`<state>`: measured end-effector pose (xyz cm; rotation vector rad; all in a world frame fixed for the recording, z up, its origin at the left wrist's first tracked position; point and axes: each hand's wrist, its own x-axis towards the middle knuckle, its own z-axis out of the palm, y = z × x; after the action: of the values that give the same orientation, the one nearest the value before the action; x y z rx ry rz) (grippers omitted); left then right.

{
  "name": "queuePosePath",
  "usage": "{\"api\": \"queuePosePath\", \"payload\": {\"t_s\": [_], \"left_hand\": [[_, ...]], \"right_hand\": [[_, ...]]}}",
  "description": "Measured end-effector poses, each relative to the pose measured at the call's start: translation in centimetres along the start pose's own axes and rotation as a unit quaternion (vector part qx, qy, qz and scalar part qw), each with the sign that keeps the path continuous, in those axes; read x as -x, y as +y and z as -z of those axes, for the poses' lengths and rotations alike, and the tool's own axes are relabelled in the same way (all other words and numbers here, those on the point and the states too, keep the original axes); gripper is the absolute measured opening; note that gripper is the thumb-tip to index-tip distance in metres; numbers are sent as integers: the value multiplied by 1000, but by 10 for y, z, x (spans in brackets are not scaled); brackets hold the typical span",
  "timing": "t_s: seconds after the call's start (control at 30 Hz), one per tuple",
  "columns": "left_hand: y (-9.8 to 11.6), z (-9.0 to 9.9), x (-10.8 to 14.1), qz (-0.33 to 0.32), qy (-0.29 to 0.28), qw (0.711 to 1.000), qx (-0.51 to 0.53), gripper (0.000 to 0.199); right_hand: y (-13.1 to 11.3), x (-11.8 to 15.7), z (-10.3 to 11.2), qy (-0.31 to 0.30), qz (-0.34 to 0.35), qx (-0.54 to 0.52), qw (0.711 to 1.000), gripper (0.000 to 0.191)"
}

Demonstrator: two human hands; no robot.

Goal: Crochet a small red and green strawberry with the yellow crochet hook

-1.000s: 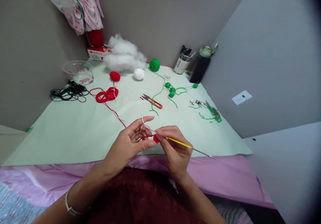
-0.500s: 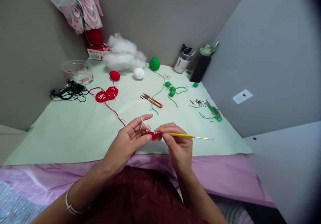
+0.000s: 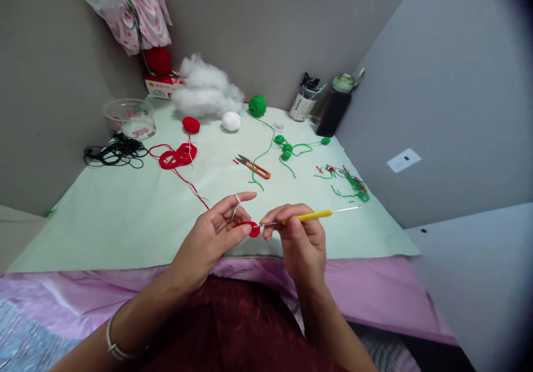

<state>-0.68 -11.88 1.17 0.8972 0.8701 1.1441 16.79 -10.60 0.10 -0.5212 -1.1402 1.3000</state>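
Holding the small red piece (image 3: 254,230) pinched between thumb and fingers of the left hand (image 3: 211,234), with white yarn (image 3: 237,201) passed over the extended index finger. Gripping the yellow-handled hook (image 3: 315,215) in the right hand (image 3: 307,243), with grip closed on it and metal tip at the red piece. Working above the front part of the pale green surface (image 3: 125,233), with orange snips (image 3: 261,172) lying beyond.

Beyond the left grip (image 3: 212,227) and right grip (image 3: 303,236), a plain grey back wall (image 3: 270,39) rises behind the counter (image 3: 125,211), covered in pale green. A darker grey side wall (image 3: 45,83) stands left of them; a bluish-grey panel (image 3: 453,94) to their right carries a white plate (image 3: 403,160). Lilac cloth (image 3: 375,288) hangs nearer than both. The light is soft.
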Motion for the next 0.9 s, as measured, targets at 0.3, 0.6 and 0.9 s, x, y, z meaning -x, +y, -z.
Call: {"api": "queuePosePath", "payload": {"t_s": [0.3,0.6,0.9], "left_hand": [[3,-1,0,-8,17,999,-40,45],[4,-5,2,-29,42,995,-84,46],[2,-11,4,-30,66,994,-80,45]], "right_hand": [[-3,8,3,-25,80,133,988,21],[-7,10,4,-84,201,316,923,26],[3,17,4,-59,203,340,916,30]]}}
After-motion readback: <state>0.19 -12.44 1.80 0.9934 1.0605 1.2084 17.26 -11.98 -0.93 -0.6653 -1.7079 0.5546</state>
